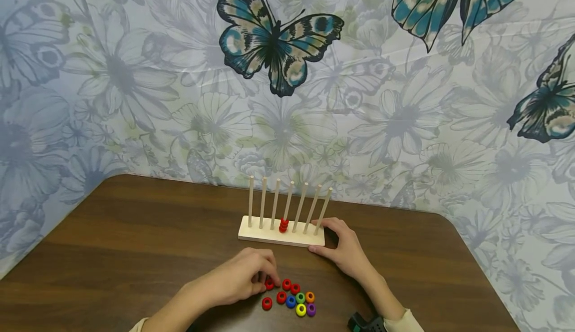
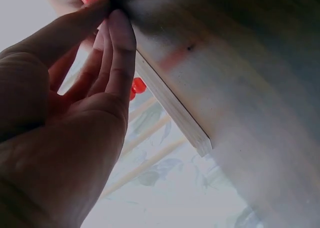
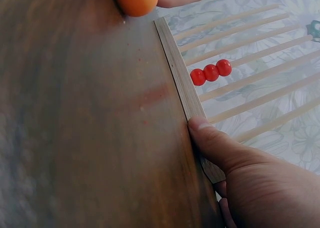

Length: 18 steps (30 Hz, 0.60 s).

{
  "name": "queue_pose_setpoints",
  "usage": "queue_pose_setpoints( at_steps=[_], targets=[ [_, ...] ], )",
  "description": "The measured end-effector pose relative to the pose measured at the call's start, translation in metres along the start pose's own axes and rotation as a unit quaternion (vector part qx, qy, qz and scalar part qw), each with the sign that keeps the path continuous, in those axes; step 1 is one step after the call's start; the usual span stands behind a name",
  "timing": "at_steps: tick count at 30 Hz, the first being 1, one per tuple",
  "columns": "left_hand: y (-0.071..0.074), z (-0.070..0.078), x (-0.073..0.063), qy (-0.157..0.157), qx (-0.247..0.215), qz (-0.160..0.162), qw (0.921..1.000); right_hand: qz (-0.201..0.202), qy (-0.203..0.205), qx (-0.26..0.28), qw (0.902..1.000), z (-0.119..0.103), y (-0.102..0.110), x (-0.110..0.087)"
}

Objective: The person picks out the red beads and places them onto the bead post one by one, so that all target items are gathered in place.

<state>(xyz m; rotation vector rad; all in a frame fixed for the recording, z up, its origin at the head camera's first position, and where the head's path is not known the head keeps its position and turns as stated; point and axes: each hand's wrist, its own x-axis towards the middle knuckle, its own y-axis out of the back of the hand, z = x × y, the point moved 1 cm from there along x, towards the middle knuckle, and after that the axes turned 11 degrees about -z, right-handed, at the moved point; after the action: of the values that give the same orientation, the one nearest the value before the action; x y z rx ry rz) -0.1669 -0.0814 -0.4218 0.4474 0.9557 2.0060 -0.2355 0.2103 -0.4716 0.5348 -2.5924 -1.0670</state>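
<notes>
A pale wooden peg rack [image 1: 280, 238] with several upright pegs stands on the table, and three red beads [image 3: 211, 72] are stacked on its middle peg. My right hand [image 1: 343, 247] grips the rack's right end, thumb along the front edge and fingers behind. In front of the rack, my left hand [image 1: 242, 277] pinches a red bead [image 1: 269, 284] between thumb and fingers, low over the table. That bead shows only partly past the fingertips in the left wrist view. Just right of this hand lie more red beads [image 1: 286, 284].
Beside the red beads are a blue bead [image 1: 291, 301], a green bead [image 1: 300, 298], an orange bead [image 1: 310, 297], a yellow bead [image 1: 301, 310] and a purple bead [image 1: 311, 309]. The brown table [image 1: 148, 232] ends at a butterfly-patterned cloth [image 1: 287, 127] behind the rack.
</notes>
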Motion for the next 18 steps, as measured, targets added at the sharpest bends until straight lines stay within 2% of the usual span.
queue_pose_setpoints(
  at_steps=[10,18],
  targets=[
    [0.0003,0.0002,0.0011,0.004,0.028,0.02,0.9994,0.0,-0.001,-0.005,1.0,0.0015,0.0009,0.0002],
    [0.0047,0.0012,-0.0004,0.01,0.05,0.013,0.9986,0.002,0.005,-0.006,1.0,0.0002,0.0006,0.0007]
  ],
)
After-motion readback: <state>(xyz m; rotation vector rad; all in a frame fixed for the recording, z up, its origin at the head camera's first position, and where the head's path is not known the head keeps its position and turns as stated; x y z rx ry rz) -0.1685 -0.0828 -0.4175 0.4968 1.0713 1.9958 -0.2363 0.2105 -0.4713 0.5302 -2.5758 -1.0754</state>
